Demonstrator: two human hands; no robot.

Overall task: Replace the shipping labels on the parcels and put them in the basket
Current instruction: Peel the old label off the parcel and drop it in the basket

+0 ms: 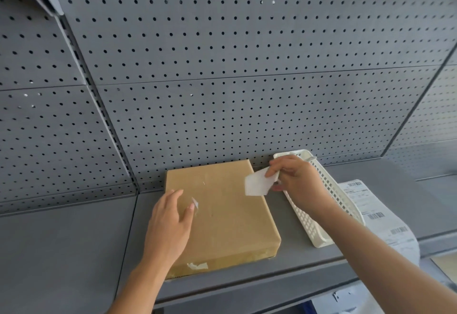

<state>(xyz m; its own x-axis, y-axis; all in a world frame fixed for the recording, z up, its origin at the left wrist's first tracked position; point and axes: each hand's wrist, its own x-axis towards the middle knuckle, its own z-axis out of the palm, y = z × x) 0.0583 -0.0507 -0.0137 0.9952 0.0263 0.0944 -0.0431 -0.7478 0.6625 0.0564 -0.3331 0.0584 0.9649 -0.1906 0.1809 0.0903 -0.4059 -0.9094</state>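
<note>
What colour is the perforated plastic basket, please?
The perforated plastic basket is white, seen in the head view.

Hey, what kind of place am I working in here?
Probably a stockroom or shop packing spot: a grey perforated back panel rises behind a metal shelf, with a brown parcel, a white basket and a strip of printed shipping labels on it.

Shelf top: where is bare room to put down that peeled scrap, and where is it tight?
Widest free patch: the grey shelf left of the cardboard parcel, out to the pegboard. A narrow bare strip runs between the parcel and the white basket. Right of the basket it is crowded: printed label sheets cover the shelf. The right hand pinches the scrap; the left hand presses the parcel.
</note>
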